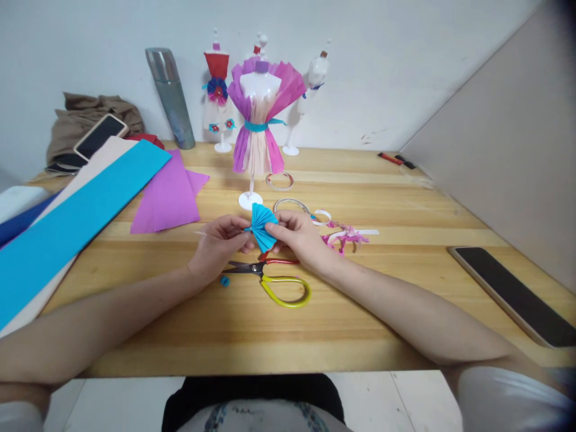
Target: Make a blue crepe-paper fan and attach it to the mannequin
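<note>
Between my hands is a pleated blue paper fan (262, 228), spread wide on its right and gathered narrow on its left. My left hand (224, 240) pinches the narrow end. The thumb and fingers of my right hand (294, 237) hold the wide edge. Just beneath lie scissors (285, 294) with one yellow and one red handle, blades partly apart and pointing left. A small blue paper scrap (224, 281) rests below the blades. Behind the fan stands a white mini mannequin (261, 90) dressed in purple, cream and pink paper with a blue waistband.
Blue paper (90, 222) and purple sheets (168, 204) lie at the left, near a phone (101, 135) and a flask (171, 99). Tape rolls (291, 201) and pink scraps (346, 235) sit behind my right hand. Another phone (513, 294) lies right. More mannequins (217, 84) stand by the wall.
</note>
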### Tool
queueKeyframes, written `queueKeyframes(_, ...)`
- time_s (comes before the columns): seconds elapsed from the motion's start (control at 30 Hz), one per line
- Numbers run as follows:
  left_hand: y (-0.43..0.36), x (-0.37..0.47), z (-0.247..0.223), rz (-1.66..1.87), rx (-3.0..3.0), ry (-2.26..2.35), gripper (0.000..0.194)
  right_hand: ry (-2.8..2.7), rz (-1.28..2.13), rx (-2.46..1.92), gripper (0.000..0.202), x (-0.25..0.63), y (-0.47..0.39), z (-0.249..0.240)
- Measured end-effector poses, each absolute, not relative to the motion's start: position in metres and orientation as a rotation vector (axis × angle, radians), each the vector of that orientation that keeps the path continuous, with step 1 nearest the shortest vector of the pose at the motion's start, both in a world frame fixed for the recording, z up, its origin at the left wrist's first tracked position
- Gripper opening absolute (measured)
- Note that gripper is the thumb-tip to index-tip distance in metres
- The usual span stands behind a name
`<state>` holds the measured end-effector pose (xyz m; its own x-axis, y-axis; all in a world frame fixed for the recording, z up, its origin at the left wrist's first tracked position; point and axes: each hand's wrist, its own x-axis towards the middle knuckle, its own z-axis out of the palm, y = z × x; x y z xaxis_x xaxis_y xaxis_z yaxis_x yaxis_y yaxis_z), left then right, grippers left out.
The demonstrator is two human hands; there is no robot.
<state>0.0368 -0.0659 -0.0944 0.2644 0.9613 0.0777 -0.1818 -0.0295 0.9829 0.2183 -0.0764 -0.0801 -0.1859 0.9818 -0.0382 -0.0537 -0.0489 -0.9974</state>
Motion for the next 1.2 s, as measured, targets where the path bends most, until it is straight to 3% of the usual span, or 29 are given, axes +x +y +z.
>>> queueKeyframes(0.4, -0.066, 0.034, -0.094, 1.054, 1.245, 0.859, 0.028, -1.37, 1.301, -1.085, 0.031, 0.216, -0.077, -0.083)
queueKeyframes(0.67, -0.063, 0.035, -0.096, 1.196, 1.135, 0.967, 0.031, -1.383, 1.276, -1.167, 0.028, 0.224, -0.07, -0.081)
queueKeyframes(0.93, -0.052, 0.03, -0.117, 1.357, 1.532, 1.215, 0.024, -1.661, 1.18, -1.317, 0.031, 0.23, -0.051, -0.09)
queueKeyframes(1.2, -0.036, 0.018, -0.113, 1.417, 1.661, 1.276, 0.026, -1.857, 0.89, -1.361, 0.019, 0.233, -0.045, -0.097)
